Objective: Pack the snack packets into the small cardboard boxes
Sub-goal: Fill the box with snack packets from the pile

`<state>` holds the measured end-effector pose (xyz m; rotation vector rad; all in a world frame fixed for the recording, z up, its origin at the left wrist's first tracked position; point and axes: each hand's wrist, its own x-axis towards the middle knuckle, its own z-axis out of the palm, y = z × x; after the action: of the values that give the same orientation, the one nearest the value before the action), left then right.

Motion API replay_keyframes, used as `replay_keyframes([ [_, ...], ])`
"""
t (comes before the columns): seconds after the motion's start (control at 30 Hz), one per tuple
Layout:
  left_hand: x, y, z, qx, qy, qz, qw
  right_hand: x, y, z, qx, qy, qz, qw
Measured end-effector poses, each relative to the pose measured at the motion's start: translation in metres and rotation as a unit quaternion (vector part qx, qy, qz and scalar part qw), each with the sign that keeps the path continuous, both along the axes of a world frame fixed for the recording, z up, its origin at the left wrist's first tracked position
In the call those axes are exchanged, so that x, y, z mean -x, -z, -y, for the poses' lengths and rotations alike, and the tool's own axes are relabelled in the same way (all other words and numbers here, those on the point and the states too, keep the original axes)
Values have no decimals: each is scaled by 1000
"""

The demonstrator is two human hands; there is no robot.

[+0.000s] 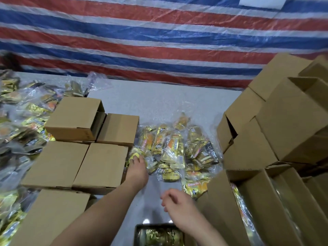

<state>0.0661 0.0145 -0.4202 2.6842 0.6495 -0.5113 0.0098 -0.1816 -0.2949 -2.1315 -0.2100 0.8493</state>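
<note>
One snack packet [135, 154] under left fingers [137, 159].

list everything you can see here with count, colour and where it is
closed boxes: five, brown, left of centre
stacked boxes: several, brown, right
open box: one, brown, lower right, packets inside
packet pile: many, gold and orange, centre of table
bagged packets: many, gold and dark, far left
tray: one, dark, bottom edge, gold packets inside
table: one, grey
tarp: one, red, white, blue stripes, behind
left hand: reaches into the pile, on a yellow packet
right hand: loosely curled, holds nothing
</note>
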Motion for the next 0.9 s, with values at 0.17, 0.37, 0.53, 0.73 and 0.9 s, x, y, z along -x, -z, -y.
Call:
replay_keyframes([
  [0.17,-17,19,5,-94,-27,-22,995,1,8,1,-7,47,-25,999],
  [0.37,-19,25,11,-115,-19,-7,993,3,22,-1,2,60,-38,997],
  [0.53,-16,24,26,-39,-16,34,999,1,23,-6,-12,65,-56,996],
  [0.73,2,4,23,74,-45,121,989,-2,21,-10,-55,159,-106,980],
  [0.9,26,-50,12,175,-82,235,952,-9,27,-12,-64,224,-74,970],
])
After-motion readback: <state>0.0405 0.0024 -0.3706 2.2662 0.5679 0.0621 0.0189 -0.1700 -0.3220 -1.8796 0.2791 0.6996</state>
